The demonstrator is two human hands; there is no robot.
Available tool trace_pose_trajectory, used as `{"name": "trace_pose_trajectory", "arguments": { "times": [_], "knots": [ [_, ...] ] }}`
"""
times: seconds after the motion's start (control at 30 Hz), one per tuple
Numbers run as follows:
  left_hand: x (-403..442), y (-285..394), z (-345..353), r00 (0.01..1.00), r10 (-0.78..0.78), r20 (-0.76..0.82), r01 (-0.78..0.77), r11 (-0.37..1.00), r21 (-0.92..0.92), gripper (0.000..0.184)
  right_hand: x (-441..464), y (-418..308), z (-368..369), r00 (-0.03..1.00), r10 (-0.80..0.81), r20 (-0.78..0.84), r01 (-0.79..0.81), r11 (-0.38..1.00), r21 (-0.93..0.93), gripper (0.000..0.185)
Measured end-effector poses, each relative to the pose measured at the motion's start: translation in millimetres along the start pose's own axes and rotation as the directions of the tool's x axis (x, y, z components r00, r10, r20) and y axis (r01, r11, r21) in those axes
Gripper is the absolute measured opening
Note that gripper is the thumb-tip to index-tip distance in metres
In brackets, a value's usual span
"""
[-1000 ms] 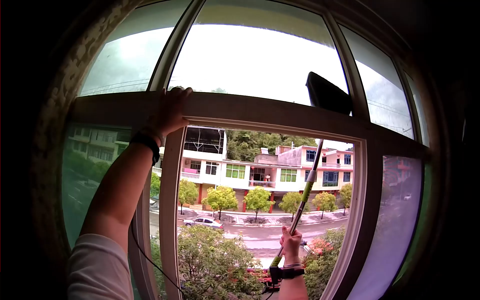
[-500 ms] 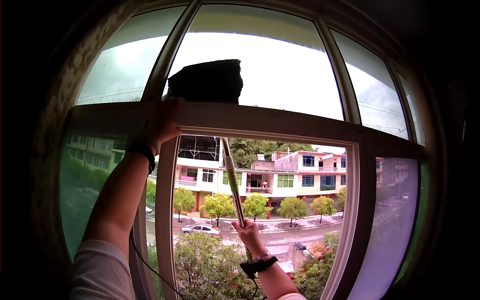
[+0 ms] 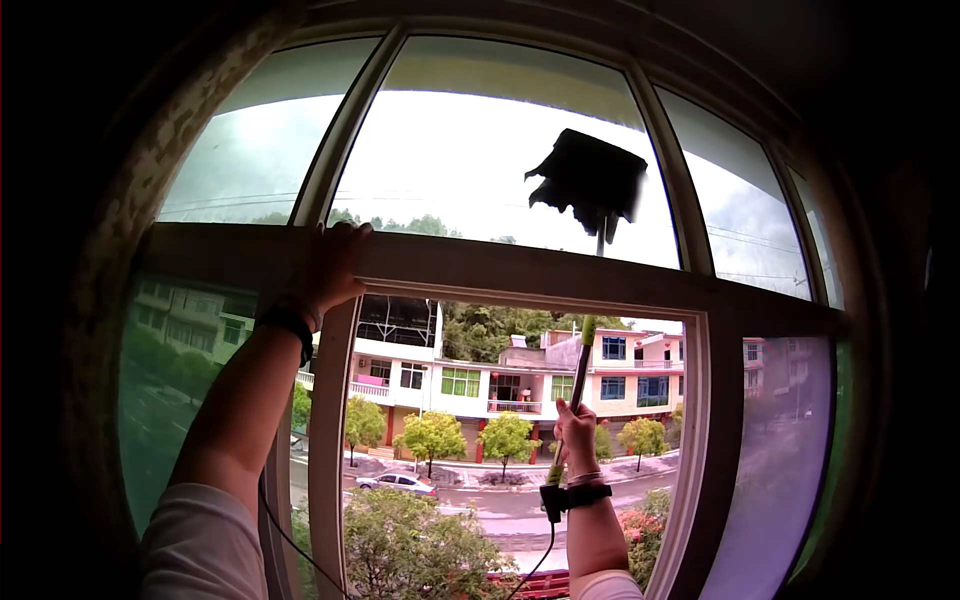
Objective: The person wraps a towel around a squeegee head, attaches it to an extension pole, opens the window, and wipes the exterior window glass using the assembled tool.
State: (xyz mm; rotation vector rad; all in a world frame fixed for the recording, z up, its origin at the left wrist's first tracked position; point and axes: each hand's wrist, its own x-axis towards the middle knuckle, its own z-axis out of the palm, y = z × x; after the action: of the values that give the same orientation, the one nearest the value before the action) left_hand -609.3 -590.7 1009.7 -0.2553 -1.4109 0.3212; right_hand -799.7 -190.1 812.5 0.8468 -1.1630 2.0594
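Observation:
My right hand (image 3: pixel 576 440) reaches out through the opening, its fingers closed round the pole (image 3: pixel 582 362) of a long-handled mop. The pole is slim, with green sections, and tilts slightly right. Its mop head (image 3: pixel 595 175), a dark ragged-edged silhouette, is seen through the upper centre pane, near that pane's right side. The crossbar hides part of the pole. My left hand (image 3: pixel 335 265) holds the window frame's crossbar (image 3: pixel 520 262) at the opening's upper left corner, fingertips over its upper edge.
Fixed panes (image 3: pixel 225 155) surround the opening, with glass (image 3: pixel 780 450) at lower right. A thin cable (image 3: pixel 300 540) runs below my left arm; another hangs from my right wristband (image 3: pixel 580 495). Outside are trees (image 3: pixel 420 540), a road with a parked car (image 3: pixel 398 484), and buildings.
The mop head has moved from the left of the upper pane to its right side, lifting clear of the crossbar. My right hand has gone right and up; my left hand stays on the frame.

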Motion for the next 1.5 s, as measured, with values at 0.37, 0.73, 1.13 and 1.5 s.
{"name": "trace_pose_trajectory", "arguments": {
  "times": [0.37, 0.73, 1.13, 1.5],
  "knots": [
    [1.0, 4.6, -7.0, 1.000, 0.007, -0.007, -0.006, 0.999, 0.042, 0.074, 40.0, 1.4, 105.3, 0.958, -0.064, 0.281, 0.153, 0.939, -0.309, 0.030],
    [5.5, 8.2, -10.7, 0.993, -0.028, 0.111, 0.019, 0.997, 0.078, 0.073, 36.5, -27.6, 120.9, 0.865, 0.076, 0.497, -0.115, 0.992, 0.047, 0.025],
    [2.4, -1.2, 5.5, 0.998, -0.027, 0.056, 0.022, 0.997, 0.072, 0.079, 60.1, -53.6, 9.6, 0.993, -0.053, 0.107, 0.057, 0.998, -0.034, 0.031],
    [2.6, 7.6, -13.1, 0.997, -0.043, 0.057, 0.043, 0.999, -0.007, 0.069, 44.3, -17.6, 148.1, 0.891, -0.049, 0.452, 0.161, 0.964, -0.212, 0.027]
  ]
}}
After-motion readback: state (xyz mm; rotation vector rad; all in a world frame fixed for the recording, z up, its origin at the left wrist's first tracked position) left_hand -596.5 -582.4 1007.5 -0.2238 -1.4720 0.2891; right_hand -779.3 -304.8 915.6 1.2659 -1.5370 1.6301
